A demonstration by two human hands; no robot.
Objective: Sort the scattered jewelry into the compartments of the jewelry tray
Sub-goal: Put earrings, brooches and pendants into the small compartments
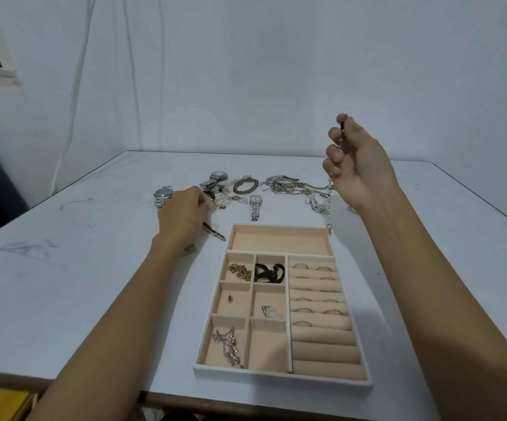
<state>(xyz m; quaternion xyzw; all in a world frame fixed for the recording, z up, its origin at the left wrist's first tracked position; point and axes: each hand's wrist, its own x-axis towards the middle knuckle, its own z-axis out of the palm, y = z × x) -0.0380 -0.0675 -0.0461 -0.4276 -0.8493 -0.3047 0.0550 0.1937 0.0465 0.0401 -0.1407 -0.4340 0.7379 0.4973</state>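
The jewelry tray [288, 344], cream with peach lining, lies near the table's front edge. Its small compartments hold gold rings, a black braided band, a small stud, a silver piece and a silver chain; several rings sit in the ring rolls on the right. My right hand [355, 165] is raised above the table and pinches a beaded chain [328, 205] that hangs down to the tray's far right corner. My left hand [182, 214] rests on the table among the scattered pieces, its fingers curled on a small silver piece; a patterned clip [214, 231] lies under it.
Beyond the tray lie three watches [255, 206], a braided bracelet [245, 185] and a tangle of silver chains [294, 188]. The tray's large far compartment [279, 241] holds nothing. The table's edges run close on the left and front. A white cloth hangs behind.
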